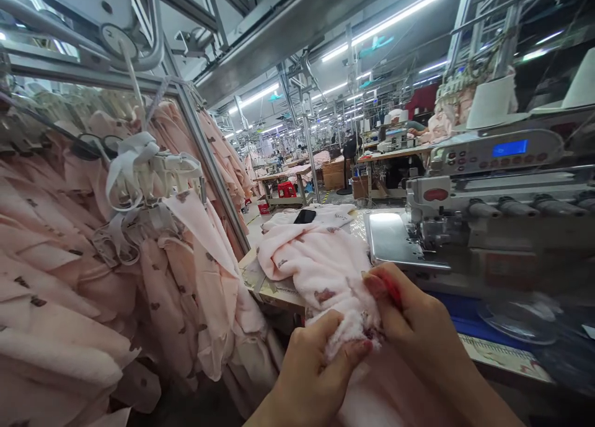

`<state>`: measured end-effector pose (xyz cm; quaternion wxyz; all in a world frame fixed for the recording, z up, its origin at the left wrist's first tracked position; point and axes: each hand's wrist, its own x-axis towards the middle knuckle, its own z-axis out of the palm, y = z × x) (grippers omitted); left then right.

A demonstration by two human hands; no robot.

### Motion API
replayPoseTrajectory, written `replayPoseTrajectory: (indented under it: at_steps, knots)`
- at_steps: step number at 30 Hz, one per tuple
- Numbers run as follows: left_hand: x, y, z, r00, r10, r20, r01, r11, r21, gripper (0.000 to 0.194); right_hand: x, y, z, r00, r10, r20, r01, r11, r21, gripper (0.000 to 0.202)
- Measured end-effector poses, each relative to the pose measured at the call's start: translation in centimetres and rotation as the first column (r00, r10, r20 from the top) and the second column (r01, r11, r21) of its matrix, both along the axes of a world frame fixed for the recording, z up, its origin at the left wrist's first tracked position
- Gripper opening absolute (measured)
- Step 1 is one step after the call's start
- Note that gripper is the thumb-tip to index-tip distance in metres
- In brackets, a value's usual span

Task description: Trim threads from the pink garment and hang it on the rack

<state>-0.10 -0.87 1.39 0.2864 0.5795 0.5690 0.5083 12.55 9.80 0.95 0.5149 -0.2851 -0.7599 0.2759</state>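
A bunched edge of pink fleece garment is pinched between both hands at the near table edge, in front of the sewing machine; the left hand is clenched on the fabric from below, thumb pressed over the fold; the right hand is closed on the same fold from above, a thin red tool gripped with it, what kind cannot be told; the work is judged to be picking or trimming at a seam, best done with the fold held taut and the tool tip kept shallow, so that the pile is not nicked; the fleece is soft, fluffy and thick, pale pink with small dark printed motifs, and slumps in loose rolls across the table; a flat dark phone lies on the far fabric; the steel bed plate is smooth and shiny; matching hanging garments are clipped on the left in white plastic hangers
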Motion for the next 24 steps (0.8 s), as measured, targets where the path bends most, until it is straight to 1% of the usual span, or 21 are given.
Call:
replayPoseTrajectory:
  at_steps: [1,2,3,5,7,9,11,12,14,16,17,18,19,20,21,22,23,24]
  knots:
    - [0.2,-0.1,0.0,0.995,0.046,-0.083,-0.045,0.999,0.019,0.029,-0.2,0.0,0.4,0.998,-0.048,0.026,0.047,0.998,0.036,0.034]
    - [0.3,-0.4,0.0,0.987,0.064,-0.145,-0.061,0.998,0.024,0.026,-0.4,0.1,0.8,0.995,-0.092,0.044,0.089,0.994,0.069,0.035]
    - [0.3,-0.9,0.2,0.980,0.058,-0.189,-0.055,0.998,0.020,0.025,-0.5,0.5,1.3,0.991,-0.123,0.054,0.118,0.989,0.090,0.037]
    - [-0.2,-2.6,0.6,0.966,0.014,-0.257,-0.016,1.000,-0.005,0.033,-0.7,1.5,2.6,0.983,-0.179,0.037,0.175,0.980,0.089,0.041]
    - [-1.2,-4.9,1.3,0.962,-0.026,-0.272,0.023,1.000,-0.013,0.041,-1.1,2.6,3.7,0.982,-0.186,-0.005,0.186,0.981,0.048,0.044]
    - [-2.3,-7.0,1.7,0.971,0.017,-0.239,-0.014,1.000,0.012,0.043,-1.9,3.3,4.3,0.986,-0.166,-0.017,0.167,0.981,0.098,0.045]
    - [-3.2,-8.1,1.6,0.974,0.118,-0.194,-0.111,0.993,0.045,0.048,-2.8,3.9,4.2,0.992,-0.125,-0.004,0.124,0.984,0.127,0.042]
    - [-3.5,-8.3,1.3,0.976,0.159,-0.150,-0.155,0.987,0.041,0.050,-3.2,4.2,3.9,0.996,-0.091,0.022,0.088,0.989,0.119,0.042]
    - [-4.0,-7.8,0.4,0.981,0.189,-0.048,-0.190,0.982,-0.010,0.054,-3.3,4.7,3.3,0.996,-0.008,0.088,0.001,0.997,0.080,0.040]
    - [-4.3,-7.1,-0.2,0.985,0.175,0.004,-0.175,0.984,-0.027,0.053,-2.6,4.6,2.9,0.991,0.071,0.109,-0.078,0.995,0.058,0.035]
    - [-4.4,-6.7,-0.2,0.988,0.153,-0.005,-0.153,0.988,-0.018,0.051,-2.1,4.1,3.0,0.990,0.109,0.091,-0.116,0.991,0.069,0.034]
    - [-4.6,-6.5,0.0,0.992,0.124,-0.034,-0.125,0.992,-0.002,0.048,-1.7,3.2,3.2,0.986,0.159,0.058,-0.164,0.982,0.090,0.035]
    - [-4.8,-6.4,0.3,0.993,0.096,-0.069,-0.095,0.995,0.017,0.047,-1.4,2.2,3.5,0.971,0.238,0.035,-0.241,0.965,0.102,0.034]
    - [-5.1,-6.4,0.8,0.992,0.080,-0.099,-0.077,0.996,0.037,0.046,-1.2,1.0,3.7,0.926,0.375,0.050,-0.378,0.920,0.099,0.031]
    - [-5.5,-6.4,1.3,0.988,0.087,-0.124,-0.080,0.995,0.060,0.045,-1.3,-0.1,3.9,0.841,0.536,0.072,-0.540,0.840,0.053,0.027]
    - [-6.0,-6.6,1.8,0.983,0.120,-0.140,-0.108,0.990,0.087,0.045,-1.5,-1.1,3.9,0.677,0.727,0.118,-0.719,0.687,-0.107,0.027]
    - [-6.6,-6.8,2.2,0.976,0.172,-0.136,-0.157,0.981,0.114,0.044,-1.7,-1.6,3.7,0.579,0.802,0.144,-0.775,0.597,-0.206,0.027]
    - [-7.2,-7.0,2.4,0.970,0.218,-0.110,-0.204,0.971,0.122,0.043,-2.0,-1.8,3.4,0.541,0.826,0.162,-0.780,0.564,-0.272,0.024]
